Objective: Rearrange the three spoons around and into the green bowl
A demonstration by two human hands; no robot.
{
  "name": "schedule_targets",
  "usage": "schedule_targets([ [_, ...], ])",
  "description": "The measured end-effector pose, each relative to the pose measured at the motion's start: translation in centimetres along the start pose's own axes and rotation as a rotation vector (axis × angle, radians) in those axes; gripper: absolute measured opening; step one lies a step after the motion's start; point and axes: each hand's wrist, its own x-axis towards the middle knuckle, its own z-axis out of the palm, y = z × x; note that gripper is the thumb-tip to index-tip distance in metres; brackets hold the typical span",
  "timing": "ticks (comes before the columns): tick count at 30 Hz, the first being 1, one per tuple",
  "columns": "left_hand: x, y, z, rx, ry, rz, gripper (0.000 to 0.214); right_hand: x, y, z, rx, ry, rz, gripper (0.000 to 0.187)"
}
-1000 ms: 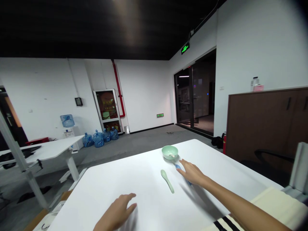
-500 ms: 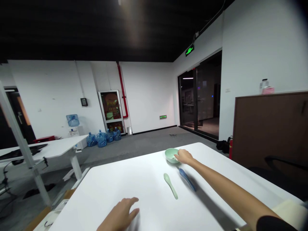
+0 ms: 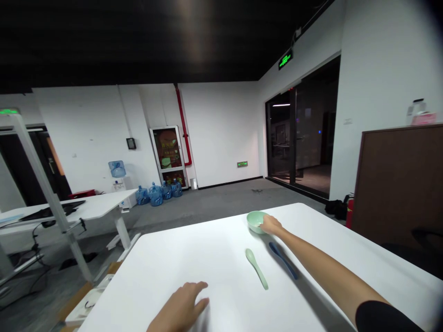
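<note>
A small mint-green bowl (image 3: 255, 221) sits far out on the white table (image 3: 194, 258). My right hand (image 3: 272, 225) reaches over the bowl's right rim, fingers curled against it; whether anything is in them is hidden. Just nearer lie a dark blue spoon (image 3: 283, 260) beside my right forearm and a light green spoon (image 3: 256, 268) to its left. My left hand (image 3: 180, 310) rests flat on the table near the front edge, fingers stretched out, holding nothing.
A brown cabinet (image 3: 401, 180) stands to the right with a bottle on top. A second white desk (image 3: 79, 210) is at left, a metal stand leg before it. Water jugs (image 3: 155, 194) and a dispenser line the far wall; glass doors at right.
My right hand went from the blue spoon out to the green bowl and now rests at its rim. The view has swung left. My left hand stays flat on the table.
</note>
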Motion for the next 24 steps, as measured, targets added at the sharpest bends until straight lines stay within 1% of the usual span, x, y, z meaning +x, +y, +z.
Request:
schedule_targets([
  [4, 0.1, 0.1, 0.0, -0.001, -0.011, -0.002, 0.054, -0.6, -0.5, -1.0, -0.018, -0.014, 0.031, 0.035],
  [7, -0.1, 0.3, 0.0, -0.001, -0.018, 0.005, 0.054, -2.0, -0.7, -2.5, -0.014, 0.013, -0.026, 0.031],
  [10, -0.3, 0.4, 0.0, 0.0, -0.018, 0.01, 0.054, -4.2, -0.8, -3.8, 0.005, 0.026, -0.103, 0.031],
  [13, -0.5, 0.5, 0.0, 0.002, -0.023, 0.006, 0.054, -6.6, -0.8, -4.5, 0.052, 0.002, -0.165, 0.029],
  [16, -0.8, 0.4, 0.0, -0.005, -0.02, 0.016, 0.055, -8.9, -0.7, -4.2, 0.141, -0.104, -0.212, 0.03],
  [19, -0.9, 0.3, 0.0, -0.007, -0.02, 0.018, 0.055, -10.7, -0.6, -3.2, 0.191, -0.2, -0.214, 0.031],
  [24, -1.0, 0.5, 0.0, -0.004, -0.015, 0.019, 0.056, -12.2, -0.2, -0.8, 0.214, -0.232, -0.166, 0.027],
])
